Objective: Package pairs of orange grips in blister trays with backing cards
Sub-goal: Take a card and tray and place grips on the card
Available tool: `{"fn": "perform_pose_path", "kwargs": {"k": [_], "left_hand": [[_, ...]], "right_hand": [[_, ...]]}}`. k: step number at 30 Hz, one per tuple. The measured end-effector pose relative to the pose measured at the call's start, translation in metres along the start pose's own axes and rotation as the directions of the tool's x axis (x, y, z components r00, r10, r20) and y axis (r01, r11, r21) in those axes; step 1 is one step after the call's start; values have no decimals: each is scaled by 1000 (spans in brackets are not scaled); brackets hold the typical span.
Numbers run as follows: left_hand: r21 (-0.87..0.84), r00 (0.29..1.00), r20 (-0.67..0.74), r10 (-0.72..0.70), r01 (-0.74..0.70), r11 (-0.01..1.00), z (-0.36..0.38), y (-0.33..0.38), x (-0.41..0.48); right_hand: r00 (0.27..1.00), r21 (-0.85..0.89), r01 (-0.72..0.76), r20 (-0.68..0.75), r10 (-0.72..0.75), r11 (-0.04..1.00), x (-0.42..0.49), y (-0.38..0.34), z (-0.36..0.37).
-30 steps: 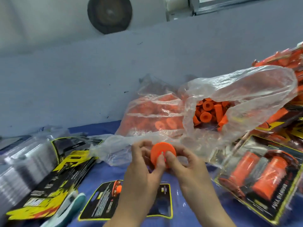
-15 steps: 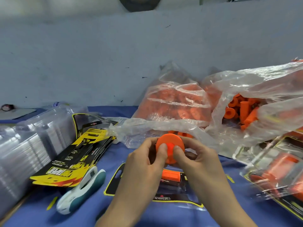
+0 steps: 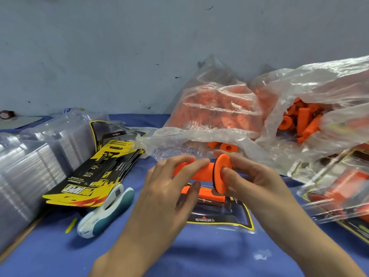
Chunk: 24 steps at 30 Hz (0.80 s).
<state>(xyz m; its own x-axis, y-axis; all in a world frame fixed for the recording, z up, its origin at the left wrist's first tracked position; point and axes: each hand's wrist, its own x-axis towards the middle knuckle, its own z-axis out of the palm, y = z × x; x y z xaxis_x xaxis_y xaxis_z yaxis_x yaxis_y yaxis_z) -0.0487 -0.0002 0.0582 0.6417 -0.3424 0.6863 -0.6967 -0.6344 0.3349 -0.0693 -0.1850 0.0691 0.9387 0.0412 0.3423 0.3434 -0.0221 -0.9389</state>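
I see both hands gripping one orange grip (image 3: 201, 171): left hand (image 3: 167, 188) on barrel, right hand (image 3: 251, 182) on flange, just above backing card (image 3: 221, 216) on blue surface (image 3: 199, 254).

White-and-teal handheld tool (image 3: 105, 211) on blue table cover (image 3: 199, 252); grey wall (image 3: 119, 47) behind.

Clear trays (image 3: 30, 166): I see the left stack cut off by the edge.
Finished packs (image 3: 343, 188): right, blurred and cropped.
Backing card (image 3: 221, 216): my hands hide its far part.
Card print: too small to read.
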Motion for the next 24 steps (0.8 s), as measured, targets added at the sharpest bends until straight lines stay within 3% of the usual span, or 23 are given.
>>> {"fn": "perform_pose_path", "kwargs": {"k": [9, 12, 17, 19, 21, 24], "left_hand": [[116, 990, -19, 142, -139, 983, 3, -4, 3], [152, 993, -5, 116, -114, 982, 7, -6, 3], [241, 998, 64, 24, -39, 970, 12, -11, 2], [258, 991, 125, 44, -75, 963, 16, -8, 1], [259, 980, 185, 73, -120, 958, 22, -3, 1], [246, 966, 249, 65, -128, 961, 29, 1, 1]], "right_hand": [[982, 163, -53, 186, 22, 985, -1, 10, -22], [993, 175, -111, 58, 102, 978, 0, 12, -25], [964, -291, -92, -267, 11, 952, -4, 19, -40], [960, -582, -84, -265, -91, 809, -7, 25, -48], [972, -836, -75, -184, -149, 544, -11, 34, -53], [992, -944, -94, -114, -46, 315, -20, 42, -51]]}}
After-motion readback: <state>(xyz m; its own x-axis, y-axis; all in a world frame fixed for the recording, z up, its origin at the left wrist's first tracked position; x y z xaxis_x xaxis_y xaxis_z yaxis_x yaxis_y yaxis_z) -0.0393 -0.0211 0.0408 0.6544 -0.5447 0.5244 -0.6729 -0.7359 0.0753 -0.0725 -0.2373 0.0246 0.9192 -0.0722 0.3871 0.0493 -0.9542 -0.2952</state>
